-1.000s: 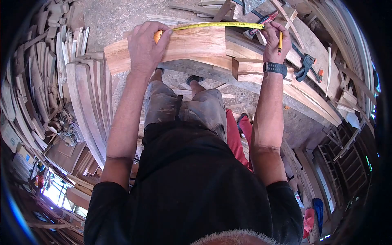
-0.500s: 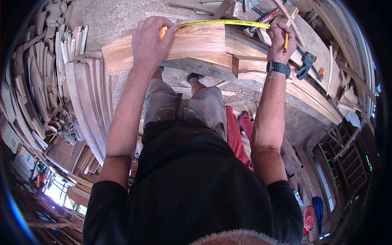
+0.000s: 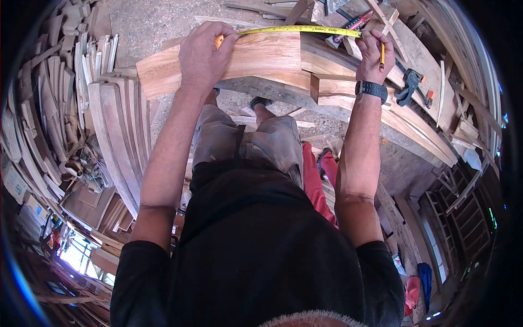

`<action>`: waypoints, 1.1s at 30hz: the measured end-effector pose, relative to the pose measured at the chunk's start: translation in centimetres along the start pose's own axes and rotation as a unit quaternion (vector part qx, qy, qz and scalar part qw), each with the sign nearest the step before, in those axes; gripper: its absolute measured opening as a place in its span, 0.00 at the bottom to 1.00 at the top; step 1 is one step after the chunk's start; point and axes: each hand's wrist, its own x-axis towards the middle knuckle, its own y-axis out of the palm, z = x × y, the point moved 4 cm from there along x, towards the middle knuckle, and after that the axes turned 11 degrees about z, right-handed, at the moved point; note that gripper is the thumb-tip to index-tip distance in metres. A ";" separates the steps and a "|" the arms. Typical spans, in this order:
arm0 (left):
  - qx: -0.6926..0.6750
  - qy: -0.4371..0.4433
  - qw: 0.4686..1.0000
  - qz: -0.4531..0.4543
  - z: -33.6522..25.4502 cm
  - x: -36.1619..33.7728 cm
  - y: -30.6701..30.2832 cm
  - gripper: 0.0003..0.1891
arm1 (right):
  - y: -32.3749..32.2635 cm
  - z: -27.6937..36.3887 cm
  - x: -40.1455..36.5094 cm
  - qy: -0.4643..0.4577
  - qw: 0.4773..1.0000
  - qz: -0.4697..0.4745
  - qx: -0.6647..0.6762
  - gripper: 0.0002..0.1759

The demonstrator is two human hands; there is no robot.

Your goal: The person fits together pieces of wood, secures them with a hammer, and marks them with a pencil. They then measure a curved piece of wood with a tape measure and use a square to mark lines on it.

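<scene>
My left hand (image 3: 206, 54) is closed around the orange case of a tape measure (image 3: 219, 41), most of which the fingers hide. From it the yellow tape blade (image 3: 297, 29) runs to the right, slightly bowed. My right hand (image 3: 375, 57) pinches the blade's far end and also holds a yellow pencil (image 3: 382, 59), which points down along the palm. Below the blade lies a wide, pale wooden plank (image 3: 267, 54), partly covered by my left hand. A shorter wood block (image 3: 336, 90) sits near my right wrist.
A bar clamp (image 3: 409, 87) with orange tips lies right of my right hand. Behind the tape is a red-and-black tool (image 3: 354, 27). Curved boards (image 3: 111, 125) stand stacked at left. A person's red trouser leg (image 3: 316, 182) shows below the bench.
My left hand has shifted very slightly to the right, and less of the orange case shows. The pencil in my right hand has tilted a little. The tape stays stretched between both hands.
</scene>
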 end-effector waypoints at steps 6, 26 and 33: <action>-0.011 -0.003 1.000 0.006 0.1 0.0 0.0 0.06 | 0.1 0.4 -0.3 0.017 1.000 -0.006 0.011 0.17; -0.017 -0.016 0.999 0.025 0.2 0.2 -0.1 0.07 | 6.8 2.7 -9.7 -0.033 0.986 0.163 0.000 0.04; -0.022 -0.022 0.999 0.031 0.5 0.1 0.1 0.07 | 9.6 1.0 -10.0 0.001 0.988 0.153 0.034 0.05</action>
